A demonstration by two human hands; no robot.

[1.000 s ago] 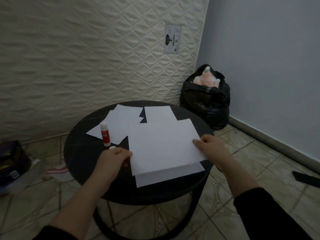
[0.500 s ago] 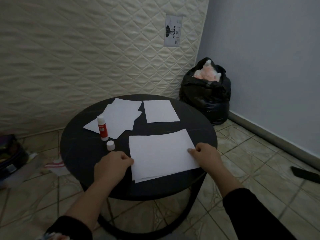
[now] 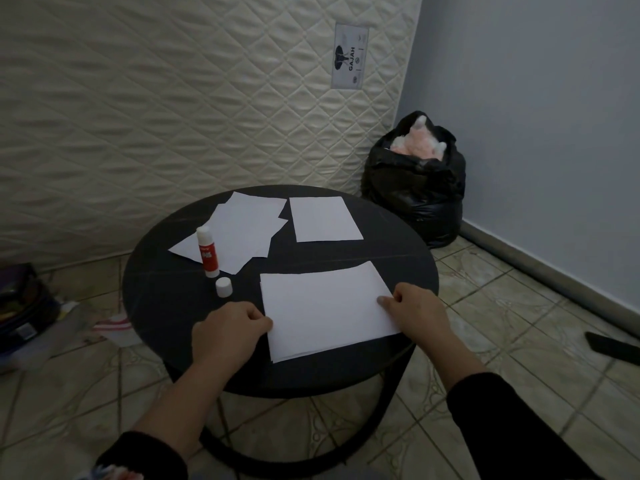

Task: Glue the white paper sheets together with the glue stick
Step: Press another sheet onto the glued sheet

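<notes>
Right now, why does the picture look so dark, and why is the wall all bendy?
In the head view the room is dimly lit, so the black table looks nearly flat and only the white paper sheets stand out; the wide-angle lens curves the quilted mattress and the wall edge; both hands, left hand and right hand, look a little soft.

Long black fabric sleeves [image 3: 502,420] are worn on both arms, pushed back so that the forearms and hands are left bare.
</notes>
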